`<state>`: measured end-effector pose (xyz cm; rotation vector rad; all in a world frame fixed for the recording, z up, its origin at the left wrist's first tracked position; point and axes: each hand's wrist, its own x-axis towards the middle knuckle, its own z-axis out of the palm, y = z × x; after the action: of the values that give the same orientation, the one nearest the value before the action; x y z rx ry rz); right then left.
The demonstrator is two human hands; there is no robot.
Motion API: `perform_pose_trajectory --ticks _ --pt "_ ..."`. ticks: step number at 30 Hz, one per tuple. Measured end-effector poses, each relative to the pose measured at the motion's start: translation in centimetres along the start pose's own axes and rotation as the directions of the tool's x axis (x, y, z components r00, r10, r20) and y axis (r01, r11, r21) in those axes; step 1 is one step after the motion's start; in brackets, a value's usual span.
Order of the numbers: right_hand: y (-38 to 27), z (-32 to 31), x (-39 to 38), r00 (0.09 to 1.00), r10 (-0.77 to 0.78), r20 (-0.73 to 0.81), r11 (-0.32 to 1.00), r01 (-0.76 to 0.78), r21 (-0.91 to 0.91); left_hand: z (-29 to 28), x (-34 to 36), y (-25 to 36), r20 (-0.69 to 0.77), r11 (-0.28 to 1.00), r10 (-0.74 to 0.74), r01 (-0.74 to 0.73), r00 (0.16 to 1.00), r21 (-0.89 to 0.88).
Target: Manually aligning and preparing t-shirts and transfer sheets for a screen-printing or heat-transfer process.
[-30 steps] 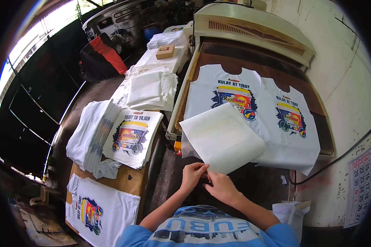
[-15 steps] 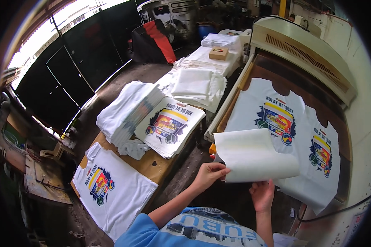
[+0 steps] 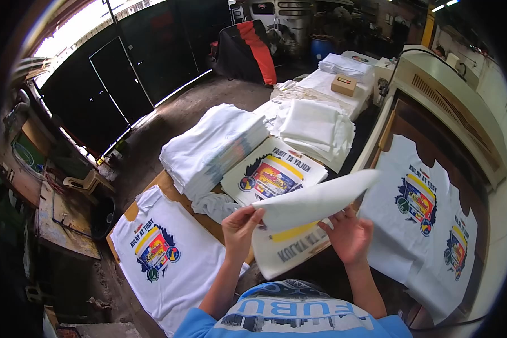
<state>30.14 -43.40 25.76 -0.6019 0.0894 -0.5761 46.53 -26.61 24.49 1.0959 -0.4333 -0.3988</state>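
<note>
Both my hands hold a large white printed transfer sheet (image 3: 315, 200) in front of my chest. My left hand (image 3: 240, 230) pinches its left edge between thumb and fingers. The right-hand side is gripped by my right hand (image 3: 350, 238), fingers partly behind the paper. The sheet bends over, and a mirrored print with a yellow band shows on its lower flap. Just beyond it lies a stack of similar printed sheets (image 3: 276, 176). To the left, a white T-shirt (image 3: 194, 270) with a colourful chest print is spread flat on a brown board (image 3: 172, 191).
Folded white shirts (image 3: 214, 138) form a tall pile beside the sheets. On the right, printed white shirts (image 3: 394, 231) lie on the brown bed of a large cream machine (image 3: 450, 96). Farther back, a table carries white cloth (image 3: 310, 121) and a cardboard box (image 3: 343, 85).
My hands have brought the sheet leftward, away from the machine and toward the sheet stack. It has tilted, so its printed side now partly shows. The view has turned left.
</note>
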Motion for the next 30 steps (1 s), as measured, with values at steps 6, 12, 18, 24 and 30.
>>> perform_pose_trajectory --ticks 6,12,18,24,30 --pt "2.2 1.2 7.4 0.924 0.188 -0.334 0.935 -0.272 -0.226 -3.1 2.0 -0.8 -0.115 0.996 0.005 0.004 0.993 0.084" --pt "2.8 -1.8 19.7 0.877 0.248 -0.411 0.917 -0.35 -0.192 -2.1 9.3 -3.6 -0.158 0.958 0.101 -0.053 0.982 0.282" --pt "-4.1 -2.0 43.2 0.957 -0.163 -0.239 0.87 0.025 -0.492 2.0 20.8 -5.0 -0.1 0.955 0.149 -0.117 0.984 0.273" --pt "-7.1 -10.7 52.3 0.846 -0.376 -0.378 0.926 0.321 -0.2 -0.3 19.0 -9.7 -0.08 0.925 -0.058 0.083 0.995 0.37" --pt "4.8 -26.1 54.2 0.619 -0.272 -0.737 0.956 0.259 -0.136 -2.7 14.2 -14.6 -0.276 0.856 -0.381 0.45 0.882 0.255"
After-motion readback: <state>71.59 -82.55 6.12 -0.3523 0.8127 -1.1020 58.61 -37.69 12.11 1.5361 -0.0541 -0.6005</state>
